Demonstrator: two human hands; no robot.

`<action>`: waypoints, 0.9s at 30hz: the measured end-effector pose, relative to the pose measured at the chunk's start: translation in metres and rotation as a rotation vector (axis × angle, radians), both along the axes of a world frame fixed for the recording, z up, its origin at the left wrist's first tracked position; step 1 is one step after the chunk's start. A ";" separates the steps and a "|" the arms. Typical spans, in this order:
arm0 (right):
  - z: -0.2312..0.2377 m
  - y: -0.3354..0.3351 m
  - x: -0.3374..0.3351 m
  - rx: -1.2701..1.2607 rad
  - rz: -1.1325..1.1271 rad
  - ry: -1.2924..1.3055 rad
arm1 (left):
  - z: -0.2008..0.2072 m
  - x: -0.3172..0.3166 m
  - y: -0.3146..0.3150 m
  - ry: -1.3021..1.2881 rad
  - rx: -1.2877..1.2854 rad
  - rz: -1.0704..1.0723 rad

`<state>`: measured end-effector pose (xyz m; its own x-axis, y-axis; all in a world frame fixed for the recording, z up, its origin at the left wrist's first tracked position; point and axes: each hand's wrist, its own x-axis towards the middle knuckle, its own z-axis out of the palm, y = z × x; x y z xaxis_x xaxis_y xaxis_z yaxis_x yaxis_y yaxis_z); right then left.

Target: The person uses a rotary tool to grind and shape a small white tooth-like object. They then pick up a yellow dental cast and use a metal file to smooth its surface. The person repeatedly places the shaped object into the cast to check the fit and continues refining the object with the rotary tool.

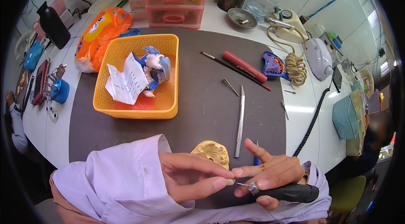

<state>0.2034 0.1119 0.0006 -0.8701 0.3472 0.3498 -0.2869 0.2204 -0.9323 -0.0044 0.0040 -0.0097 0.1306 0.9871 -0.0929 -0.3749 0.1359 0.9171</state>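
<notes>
Between the thumb and fingers of my left hand (194, 175) is a small whitish tooth-shaped piece (230, 181). My right hand (274, 173) grips a black rotary handpiece (291, 193), its thin metal bit (243, 184) pointing left at the piece; whether the two touch I cannot tell. A fingertip of my right hand meets my left fingers. Just beyond my left hand lies a yellow plaster dental model (213, 150), partly hidden by the fingers. A silver craft knife (240, 124) lies above it on the grey mat, and a blue-handled tool (256, 154) is partly covered by my right hand.
On the grey mat (198, 97) stands a yellow basket (177, 76) with a paper slip and crumpled blue-white material. A brush (234, 70), a red tube (244, 65) and a purple-filled impression tray (274, 64) lie farther back. The handpiece's coiled black cord (312, 122) crosses the right side.
</notes>
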 end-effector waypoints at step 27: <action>0.008 -0.006 -0.002 -0.007 -0.073 -0.125 | 0.001 -0.001 -0.001 -0.089 -0.083 -0.024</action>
